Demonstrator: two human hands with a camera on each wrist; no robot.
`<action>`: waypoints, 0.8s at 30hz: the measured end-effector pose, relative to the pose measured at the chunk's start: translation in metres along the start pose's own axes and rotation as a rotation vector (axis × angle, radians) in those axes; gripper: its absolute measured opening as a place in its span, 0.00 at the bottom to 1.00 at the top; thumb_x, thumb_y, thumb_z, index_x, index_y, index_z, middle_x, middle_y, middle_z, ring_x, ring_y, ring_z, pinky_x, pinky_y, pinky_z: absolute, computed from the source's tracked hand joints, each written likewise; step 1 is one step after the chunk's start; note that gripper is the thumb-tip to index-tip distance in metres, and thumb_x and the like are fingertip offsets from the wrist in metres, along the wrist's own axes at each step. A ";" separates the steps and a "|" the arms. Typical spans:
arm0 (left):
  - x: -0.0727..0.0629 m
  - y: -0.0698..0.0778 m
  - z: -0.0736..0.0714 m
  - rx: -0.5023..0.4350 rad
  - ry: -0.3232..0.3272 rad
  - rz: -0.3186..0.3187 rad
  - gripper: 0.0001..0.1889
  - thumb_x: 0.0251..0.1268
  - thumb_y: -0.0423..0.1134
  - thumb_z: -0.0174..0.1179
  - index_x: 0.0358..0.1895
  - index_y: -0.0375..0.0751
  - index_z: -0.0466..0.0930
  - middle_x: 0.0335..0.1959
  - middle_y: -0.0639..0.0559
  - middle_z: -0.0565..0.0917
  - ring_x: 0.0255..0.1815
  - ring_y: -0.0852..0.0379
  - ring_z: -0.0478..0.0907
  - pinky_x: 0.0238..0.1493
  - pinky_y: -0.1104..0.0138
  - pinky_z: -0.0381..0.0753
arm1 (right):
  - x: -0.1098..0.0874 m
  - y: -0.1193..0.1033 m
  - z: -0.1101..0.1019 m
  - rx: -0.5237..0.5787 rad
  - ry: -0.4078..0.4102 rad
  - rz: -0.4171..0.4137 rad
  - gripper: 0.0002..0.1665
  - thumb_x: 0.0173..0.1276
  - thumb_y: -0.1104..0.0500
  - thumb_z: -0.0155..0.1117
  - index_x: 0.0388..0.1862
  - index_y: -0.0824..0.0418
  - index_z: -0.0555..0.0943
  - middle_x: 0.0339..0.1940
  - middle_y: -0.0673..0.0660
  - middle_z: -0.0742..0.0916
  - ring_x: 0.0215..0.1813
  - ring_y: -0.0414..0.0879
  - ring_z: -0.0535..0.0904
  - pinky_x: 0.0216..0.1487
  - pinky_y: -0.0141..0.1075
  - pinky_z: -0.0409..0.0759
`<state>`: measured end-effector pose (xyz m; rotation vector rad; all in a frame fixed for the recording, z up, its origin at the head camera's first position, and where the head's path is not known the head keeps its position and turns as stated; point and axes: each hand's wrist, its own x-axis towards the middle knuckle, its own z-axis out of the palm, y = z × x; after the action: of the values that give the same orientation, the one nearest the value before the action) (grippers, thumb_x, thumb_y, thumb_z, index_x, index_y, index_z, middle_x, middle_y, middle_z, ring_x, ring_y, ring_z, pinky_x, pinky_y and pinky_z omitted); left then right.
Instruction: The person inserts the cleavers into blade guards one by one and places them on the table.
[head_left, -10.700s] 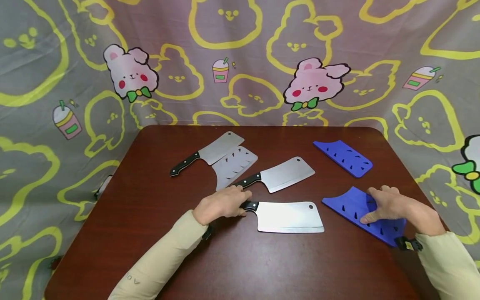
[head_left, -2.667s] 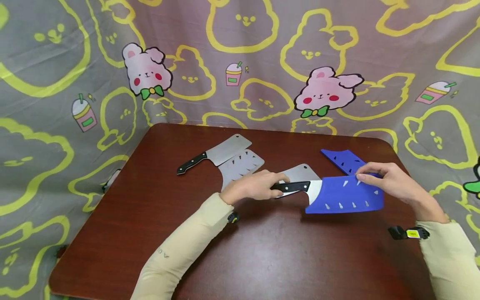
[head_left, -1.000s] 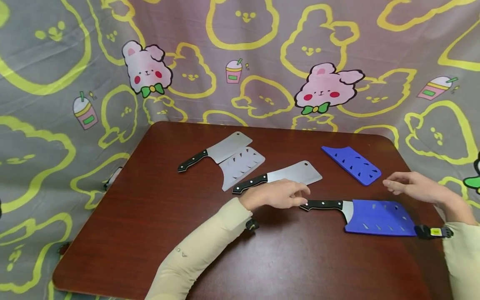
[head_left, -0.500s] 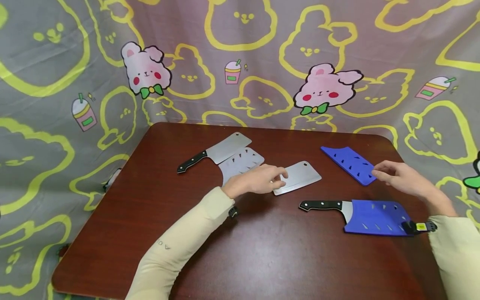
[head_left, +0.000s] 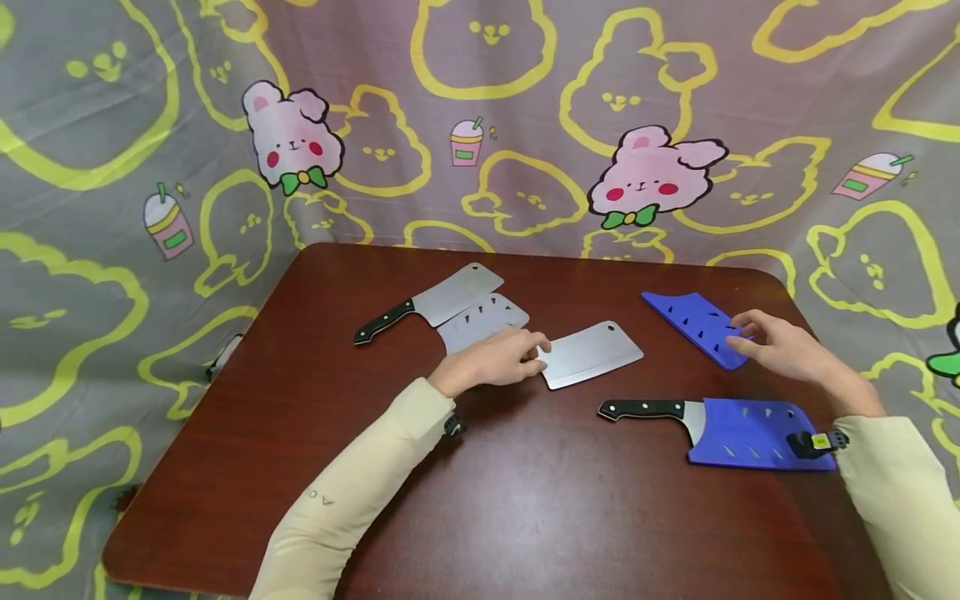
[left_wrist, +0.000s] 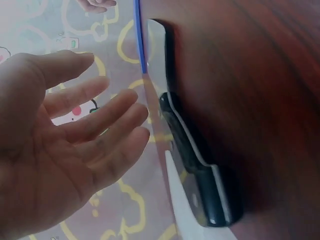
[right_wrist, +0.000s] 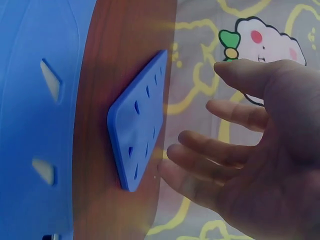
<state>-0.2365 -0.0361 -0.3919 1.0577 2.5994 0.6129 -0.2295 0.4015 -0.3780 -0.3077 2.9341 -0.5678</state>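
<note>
My left hand (head_left: 495, 358) hovers over the handle end of the middle cleaver (head_left: 592, 354), hiding that handle in the head view. In the left wrist view its fingers are spread and loosely bent, apart from the black cleaver handle (left_wrist: 187, 150). At the right, my right hand (head_left: 787, 346) is above the near end of a flat blue blade sheath (head_left: 690, 321). The right wrist view has its fingers relaxed, with a gap between them and this slotted sheath (right_wrist: 137, 125). Closer to me lies another cleaver (head_left: 645, 409), its blade inside a second blue sheath (head_left: 735, 429).
At the back left a third cleaver (head_left: 457, 296) lies with its blade against a whitish slotted sheath (head_left: 480, 321), which the left hand partly covers. All rest on a dark red-brown table (head_left: 525, 517). A patterned curtain (head_left: 420, 200) encloses its back and sides.
The front cleaver, bare at first, was held in a blue sheath and now lies sheathed on the table. Since then the left hand moved left to the middle cleaver, the right hand over the far sheath.
</note>
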 end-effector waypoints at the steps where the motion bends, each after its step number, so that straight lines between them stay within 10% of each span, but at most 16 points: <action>1: 0.000 -0.001 0.001 0.002 0.001 -0.001 0.19 0.74 0.44 0.54 0.63 0.42 0.74 0.50 0.48 0.83 0.49 0.56 0.80 0.52 0.65 0.77 | 0.000 0.000 0.000 -0.005 -0.008 0.008 0.30 0.74 0.46 0.56 0.64 0.66 0.68 0.55 0.74 0.79 0.53 0.65 0.76 0.46 0.54 0.75; 24: -0.008 -0.016 0.009 0.076 -0.024 -0.156 0.22 0.70 0.45 0.59 0.64 0.45 0.71 0.67 0.44 0.72 0.69 0.45 0.67 0.67 0.55 0.69 | 0.019 0.015 0.018 -0.072 -0.135 0.042 0.53 0.72 0.42 0.57 0.73 0.78 0.44 0.67 0.85 0.59 0.65 0.83 0.55 0.61 0.73 0.57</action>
<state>-0.2367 -0.0499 -0.4063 0.8666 2.6709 0.4653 -0.2477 0.4041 -0.4023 -0.2800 2.8271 -0.4192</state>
